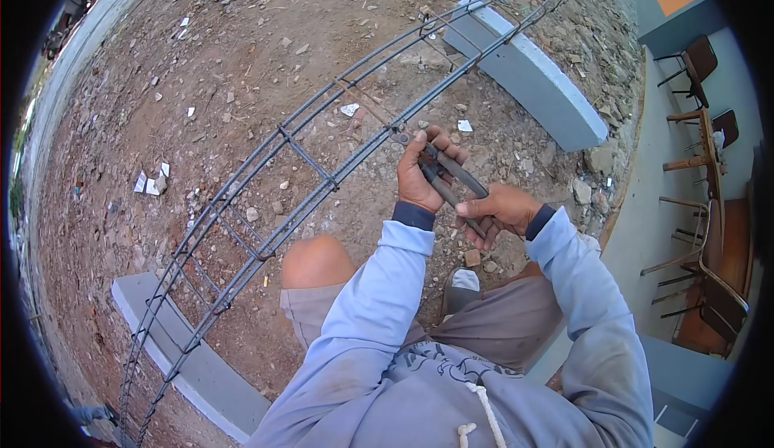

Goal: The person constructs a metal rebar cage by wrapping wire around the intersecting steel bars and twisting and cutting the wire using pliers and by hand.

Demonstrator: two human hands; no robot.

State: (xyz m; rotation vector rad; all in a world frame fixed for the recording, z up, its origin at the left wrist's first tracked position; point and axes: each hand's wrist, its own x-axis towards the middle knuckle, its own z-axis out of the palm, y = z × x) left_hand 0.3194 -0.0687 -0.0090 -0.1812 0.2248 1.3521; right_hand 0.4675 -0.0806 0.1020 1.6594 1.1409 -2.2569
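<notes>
A pair of pincers (458, 176) with dark handles is held between my two hands, beside a long rebar cage (322, 150). My left hand (423, 172) is closed around the upper part of the tool, near its head, close to the cage's near bars. Farther down, my right hand (501, 210) grips the handle ends. Several bars joined by square ties make up the cage, which runs diagonally from lower left to upper right. It rests across two grey concrete blocks, one at the lower left (189, 355) and one at the upper right (536, 85).
Rubble and white shards lie on the dirt ground (266, 69). My knees and one shoe (462, 288) are below my hands. Along the right side stand brown chairs (700, 60) and a wooden table (709, 154) on a pale floor. A stone (582, 192) lies near the floor's edge.
</notes>
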